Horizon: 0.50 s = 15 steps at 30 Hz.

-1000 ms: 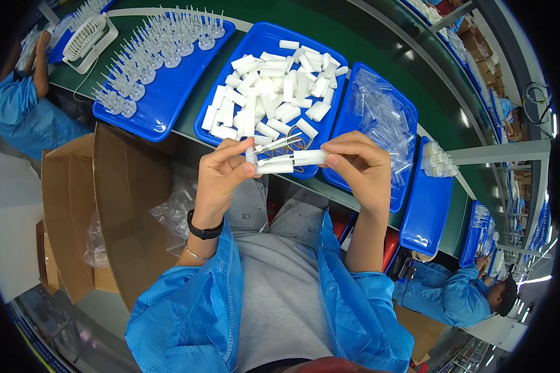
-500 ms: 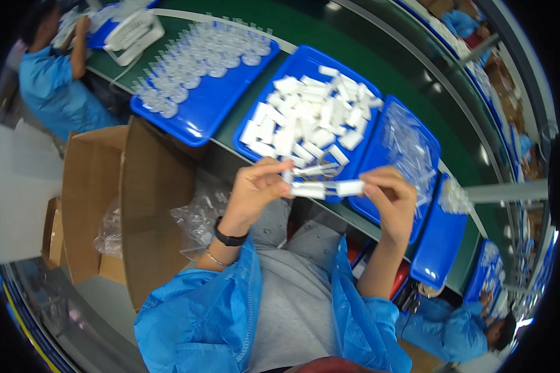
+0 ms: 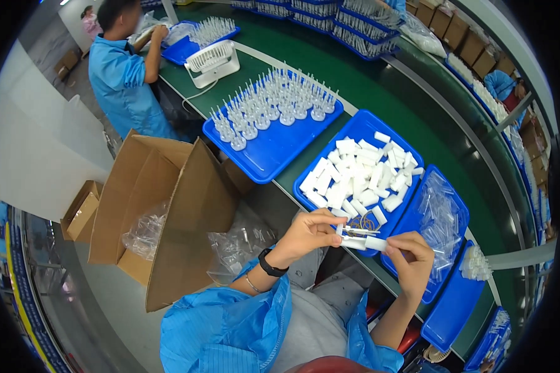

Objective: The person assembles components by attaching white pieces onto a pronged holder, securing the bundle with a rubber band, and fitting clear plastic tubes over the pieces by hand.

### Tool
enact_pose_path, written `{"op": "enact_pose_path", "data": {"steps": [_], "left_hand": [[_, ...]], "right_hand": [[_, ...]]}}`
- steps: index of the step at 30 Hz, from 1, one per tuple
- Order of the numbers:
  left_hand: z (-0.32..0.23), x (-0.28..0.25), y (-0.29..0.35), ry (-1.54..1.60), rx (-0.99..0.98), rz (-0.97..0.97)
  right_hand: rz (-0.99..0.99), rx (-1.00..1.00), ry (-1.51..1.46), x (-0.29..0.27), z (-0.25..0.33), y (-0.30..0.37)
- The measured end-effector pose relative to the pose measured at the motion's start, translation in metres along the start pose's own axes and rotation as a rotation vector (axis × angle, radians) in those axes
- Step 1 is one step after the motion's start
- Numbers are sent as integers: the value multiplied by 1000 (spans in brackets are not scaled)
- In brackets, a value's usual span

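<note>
Over the near edge of the tray of white blocks, both my hands are closed in pinches. My left hand (image 3: 310, 236) grips a white tubular piece (image 3: 354, 243) by its left end; a slim white strip (image 3: 364, 232) also extends from those fingers. In my right hand (image 3: 412, 256) is a small white block (image 3: 376, 244), held between thumb and fingertips. Its left end meets or overlaps the piece in my left hand; how they join is too small to tell. Just beyond, thin brownish loops (image 3: 367, 221) lie by the heaped white blocks (image 3: 361, 177) in a blue tray (image 3: 300, 186).
Left of it, a blue tray (image 3: 264, 168) carries rows of clear stemmed parts (image 3: 274, 102). Clear plastic pieces (image 3: 442, 214) fill the tray on the right. A cardboard box (image 3: 186, 230) stands at my left. Beyond a white fan (image 3: 213, 62), a co-worker in blue (image 3: 124, 81) works.
The gap between the two white pieces has closed, with my hands nearer each other. The whole view has swung, so the trays and hands appear lower and further right.
</note>
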State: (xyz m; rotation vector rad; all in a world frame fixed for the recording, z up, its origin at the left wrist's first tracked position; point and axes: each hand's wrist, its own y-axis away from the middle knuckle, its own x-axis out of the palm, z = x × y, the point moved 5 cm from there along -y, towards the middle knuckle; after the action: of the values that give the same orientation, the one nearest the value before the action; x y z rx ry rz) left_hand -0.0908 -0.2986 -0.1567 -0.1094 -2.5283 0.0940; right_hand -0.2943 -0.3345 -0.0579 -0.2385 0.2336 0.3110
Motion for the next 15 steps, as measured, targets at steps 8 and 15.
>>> {"op": "enact_pose_path", "data": {"steps": [8, 15], "left_hand": [[-3, 10, -1, 15, -3, 63], [0, 19, 0, -28, 0, 66]], "right_hand": [[26, -41, 66, 7, 3, 1], [-48, -125, 195, 25, 14, 9]]}}
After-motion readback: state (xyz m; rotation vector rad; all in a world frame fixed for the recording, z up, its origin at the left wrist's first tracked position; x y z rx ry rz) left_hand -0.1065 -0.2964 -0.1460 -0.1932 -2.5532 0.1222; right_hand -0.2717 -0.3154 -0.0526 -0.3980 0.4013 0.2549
